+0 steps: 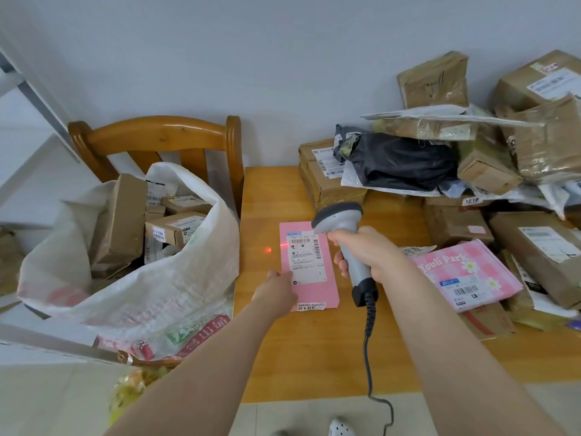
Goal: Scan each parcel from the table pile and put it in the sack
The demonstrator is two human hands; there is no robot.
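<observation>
A flat pink parcel (pixel 314 278) with a white shipping label lies on the wooden table (pixel 314 350). My left hand (pixel 276 291) holds it at its left edge, fingers tucked at the rim. My right hand (pixel 364 253) grips a grey barcode scanner (pixel 341 228) just above the parcel's right side, head pointed left. A red laser line and dot fall across the label's top edge and the table to its left. The white woven sack (pixel 151 284) stands open on a chair at the left, with several boxes inside. The parcel pile (pixel 471 171) fills the table's right and back.
A wooden chair (pixel 157 133) backs the sack. The scanner's coiled cable (pixel 371 341) hangs over the table's front edge. A pink checked "Youli Park" parcel (pixel 468 272) lies right of my right hand. A shoe (pixel 341 427) shows on the floor below.
</observation>
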